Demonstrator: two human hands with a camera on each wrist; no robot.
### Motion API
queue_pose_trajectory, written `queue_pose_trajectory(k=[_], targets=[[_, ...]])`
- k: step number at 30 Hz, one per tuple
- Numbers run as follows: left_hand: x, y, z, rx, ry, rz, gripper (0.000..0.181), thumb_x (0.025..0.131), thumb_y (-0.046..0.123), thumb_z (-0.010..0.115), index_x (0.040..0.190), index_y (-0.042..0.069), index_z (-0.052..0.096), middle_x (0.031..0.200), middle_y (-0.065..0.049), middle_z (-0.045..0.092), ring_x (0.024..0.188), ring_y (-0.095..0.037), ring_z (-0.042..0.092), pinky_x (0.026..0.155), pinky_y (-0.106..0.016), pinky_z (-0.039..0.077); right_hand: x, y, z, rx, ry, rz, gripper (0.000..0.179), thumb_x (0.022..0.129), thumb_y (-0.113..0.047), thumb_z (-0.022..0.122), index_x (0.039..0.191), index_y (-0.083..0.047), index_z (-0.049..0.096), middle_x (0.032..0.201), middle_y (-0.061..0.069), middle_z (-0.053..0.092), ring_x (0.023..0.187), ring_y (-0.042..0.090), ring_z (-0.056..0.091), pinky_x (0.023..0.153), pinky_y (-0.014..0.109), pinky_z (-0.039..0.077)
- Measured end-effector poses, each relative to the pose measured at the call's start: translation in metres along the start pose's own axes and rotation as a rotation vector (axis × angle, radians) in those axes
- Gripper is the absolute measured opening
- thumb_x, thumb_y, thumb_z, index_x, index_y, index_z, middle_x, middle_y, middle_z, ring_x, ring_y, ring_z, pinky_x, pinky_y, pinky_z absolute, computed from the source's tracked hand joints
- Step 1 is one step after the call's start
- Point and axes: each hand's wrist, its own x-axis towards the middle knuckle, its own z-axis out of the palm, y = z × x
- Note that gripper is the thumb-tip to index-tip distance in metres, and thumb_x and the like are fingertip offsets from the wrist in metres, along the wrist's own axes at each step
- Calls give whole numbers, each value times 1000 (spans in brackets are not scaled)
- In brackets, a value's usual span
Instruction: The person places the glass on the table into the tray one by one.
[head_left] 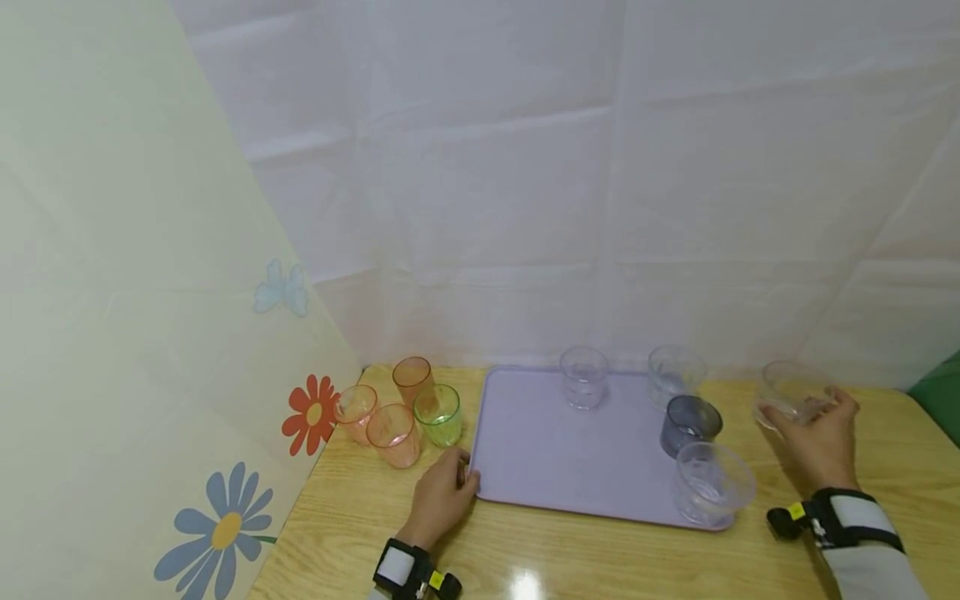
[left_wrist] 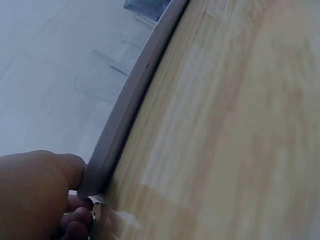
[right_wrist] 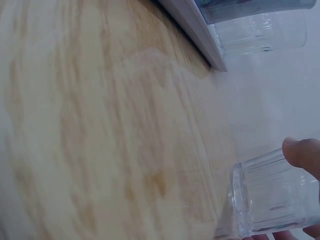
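My right hand grips a clear glass to the right of the tray. In the right wrist view, the thumb lies on one side of that glass and fingertips show on the other. At the lavender tray's left front corner, my left hand holds the edge, thumb against the rim in the left wrist view. Upon the tray stand a clear glass at the back, another at back right, a dark grey glass and a clear one near the front right corner.
Left of the tray, an amber glass, a green glass and two pinkish-orange glasses stand close together on the wooden table. A white sheet hangs behind. Something green is at the right edge.
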Motion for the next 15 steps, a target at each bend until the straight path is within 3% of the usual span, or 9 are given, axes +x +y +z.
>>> queue_pose_trajectory(k=[3,7,11,15], targets=[[0,0,0,14,12,14,19,85,28,67,98,19,56,67,12,44,54,-4,42,47,-22,33,-1,0,0,-26,9,-20,109,82,-42,72,151,-4,-3,128,23,35,109,38,36,96,54,32],[0,1,1,25,18,25,18,85,26,67,97,17,57,67,12,44,53,-4,41,47,-22,33,-2,3,-1,-55,4,-27,109,81,-47,71,152,-2,2,130,26,30,111,42,34,88,58,32],[0,1,1,17,17,21,19,85,26,67,98,17,57,67,11,44,54,-4,41,47,-23,33,-3,3,-1,-49,6,7,109,79,-50,72,152,-2,6,132,25,27,114,44,31,93,60,30],[0,1,0,17,20,17,18,86,26,67,98,18,57,67,12,44,54,-5,42,47,-22,33,-1,1,1,-12,9,45,103,77,-50,74,144,-3,11,122,18,31,113,41,34,95,57,30]])
